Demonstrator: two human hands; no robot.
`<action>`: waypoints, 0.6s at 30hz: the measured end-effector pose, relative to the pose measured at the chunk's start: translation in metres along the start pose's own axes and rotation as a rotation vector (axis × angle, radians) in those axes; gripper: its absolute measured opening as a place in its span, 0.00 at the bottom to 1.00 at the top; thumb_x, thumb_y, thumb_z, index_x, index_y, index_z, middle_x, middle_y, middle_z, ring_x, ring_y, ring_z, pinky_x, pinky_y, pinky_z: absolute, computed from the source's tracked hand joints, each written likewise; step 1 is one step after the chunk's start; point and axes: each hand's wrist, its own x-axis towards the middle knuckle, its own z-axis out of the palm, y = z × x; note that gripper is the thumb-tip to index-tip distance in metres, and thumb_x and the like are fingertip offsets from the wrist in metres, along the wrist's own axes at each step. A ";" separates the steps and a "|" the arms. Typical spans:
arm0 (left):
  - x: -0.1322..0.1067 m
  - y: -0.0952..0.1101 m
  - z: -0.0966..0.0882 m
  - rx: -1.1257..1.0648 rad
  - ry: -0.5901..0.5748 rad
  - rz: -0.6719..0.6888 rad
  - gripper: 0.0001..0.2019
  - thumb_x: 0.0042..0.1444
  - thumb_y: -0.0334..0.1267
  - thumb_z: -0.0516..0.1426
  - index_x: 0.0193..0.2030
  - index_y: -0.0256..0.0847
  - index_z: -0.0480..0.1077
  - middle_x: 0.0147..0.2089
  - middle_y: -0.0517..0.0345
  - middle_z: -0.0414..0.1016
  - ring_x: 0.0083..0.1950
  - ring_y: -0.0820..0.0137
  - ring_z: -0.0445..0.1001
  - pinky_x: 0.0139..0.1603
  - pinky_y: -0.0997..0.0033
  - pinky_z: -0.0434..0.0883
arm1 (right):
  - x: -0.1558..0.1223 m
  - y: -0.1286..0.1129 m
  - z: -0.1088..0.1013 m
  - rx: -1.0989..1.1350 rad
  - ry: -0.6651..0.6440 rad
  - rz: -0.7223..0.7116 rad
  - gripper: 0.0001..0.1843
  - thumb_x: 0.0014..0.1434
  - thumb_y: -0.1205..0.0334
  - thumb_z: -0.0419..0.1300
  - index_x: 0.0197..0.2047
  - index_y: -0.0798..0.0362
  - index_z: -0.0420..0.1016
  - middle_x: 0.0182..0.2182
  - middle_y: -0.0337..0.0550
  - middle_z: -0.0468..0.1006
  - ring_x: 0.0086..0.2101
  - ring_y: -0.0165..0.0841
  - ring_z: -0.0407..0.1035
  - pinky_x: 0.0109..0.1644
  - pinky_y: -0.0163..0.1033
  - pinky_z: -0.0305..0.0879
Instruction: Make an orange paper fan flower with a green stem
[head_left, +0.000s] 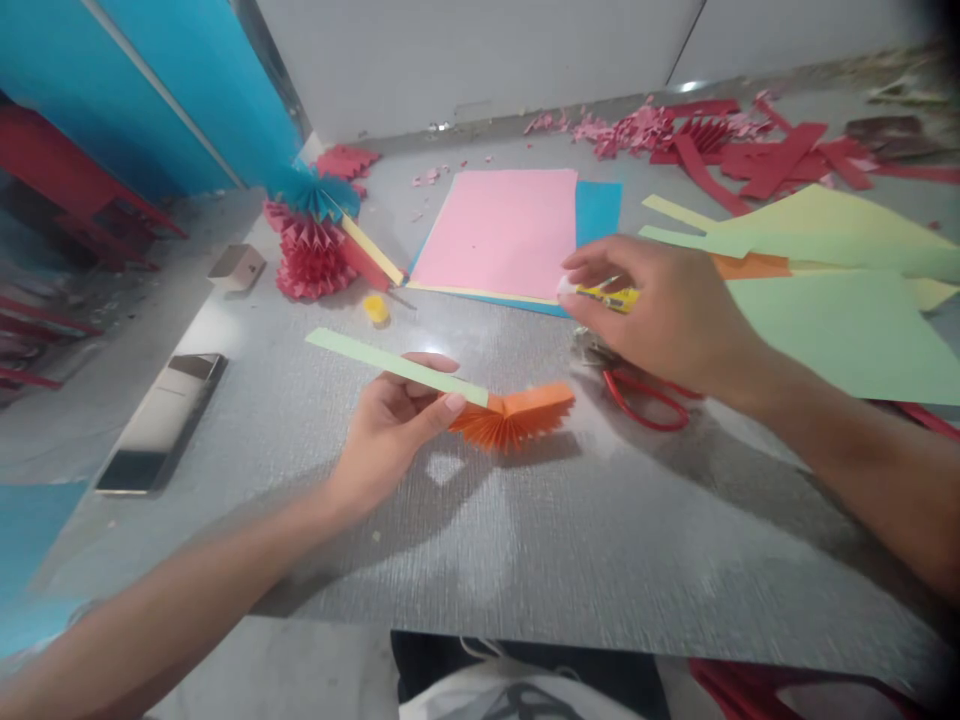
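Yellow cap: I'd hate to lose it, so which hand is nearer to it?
Left. The left hand is on the near side of the yellow cap, pinching the green strip; the right hand is farther away, to the cap's right, holding the glue stick.

No legible text, brands or numbers. Yellow glue stick [621, 299], about 2 o'clock from centre: dark label print, partly hidden, too blurred to read. White garment [457, 698], 6 o'clock at bottom edge: dark printed marks, cut off, can't tell if lettering. Phone [163, 425], near 9 o'clock: no characters readable.
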 end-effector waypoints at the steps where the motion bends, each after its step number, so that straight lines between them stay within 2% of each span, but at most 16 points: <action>1: 0.000 0.000 -0.001 -0.012 -0.009 -0.005 0.15 0.56 0.39 0.69 0.49 0.42 0.75 0.39 0.56 0.83 0.41 0.69 0.81 0.42 0.72 0.77 | 0.005 0.010 -0.004 -0.169 -0.012 -0.024 0.19 0.66 0.55 0.60 0.55 0.57 0.77 0.50 0.55 0.81 0.50 0.42 0.73 0.54 0.48 0.63; 2: 0.001 -0.001 -0.001 -0.023 -0.016 -0.013 0.15 0.56 0.39 0.69 0.49 0.42 0.75 0.40 0.56 0.83 0.42 0.69 0.81 0.43 0.72 0.77 | 0.009 0.020 -0.008 -0.295 -0.048 -0.017 0.19 0.65 0.54 0.60 0.54 0.57 0.78 0.51 0.56 0.80 0.51 0.44 0.73 0.51 0.48 0.62; 4: 0.002 -0.001 -0.002 -0.041 -0.027 -0.030 0.16 0.56 0.37 0.69 0.49 0.42 0.74 0.41 0.55 0.83 0.43 0.68 0.82 0.44 0.71 0.77 | 0.014 0.038 -0.011 -0.447 -0.167 0.014 0.17 0.64 0.56 0.61 0.51 0.55 0.80 0.48 0.54 0.81 0.46 0.43 0.74 0.44 0.46 0.61; 6: 0.003 -0.001 -0.003 -0.048 -0.040 -0.043 0.16 0.55 0.37 0.69 0.49 0.41 0.74 0.42 0.54 0.83 0.44 0.67 0.82 0.45 0.70 0.77 | 0.016 0.050 -0.010 -0.537 -0.189 0.011 0.15 0.61 0.58 0.63 0.49 0.54 0.80 0.46 0.52 0.81 0.44 0.44 0.74 0.42 0.45 0.62; 10: 0.003 0.000 -0.003 -0.045 -0.076 -0.051 0.16 0.54 0.36 0.70 0.47 0.40 0.74 0.44 0.53 0.84 0.47 0.65 0.82 0.48 0.68 0.77 | 0.016 0.060 -0.005 -0.549 -0.152 -0.028 0.16 0.58 0.62 0.65 0.50 0.55 0.79 0.45 0.52 0.82 0.43 0.45 0.75 0.42 0.44 0.63; 14: 0.002 0.001 -0.004 -0.008 -0.099 -0.040 0.14 0.52 0.36 0.70 0.43 0.39 0.73 0.48 0.51 0.84 0.49 0.63 0.82 0.47 0.67 0.78 | 0.015 0.059 -0.004 -0.526 -0.124 0.004 0.17 0.60 0.65 0.59 0.53 0.53 0.78 0.44 0.52 0.83 0.42 0.44 0.75 0.41 0.43 0.63; 18: -0.002 0.005 -0.002 0.055 -0.107 -0.003 0.13 0.53 0.36 0.70 0.42 0.40 0.73 0.50 0.49 0.83 0.49 0.63 0.82 0.45 0.68 0.78 | 0.017 0.047 -0.012 -0.401 0.016 0.068 0.19 0.65 0.66 0.54 0.57 0.52 0.76 0.47 0.52 0.82 0.45 0.44 0.75 0.46 0.45 0.65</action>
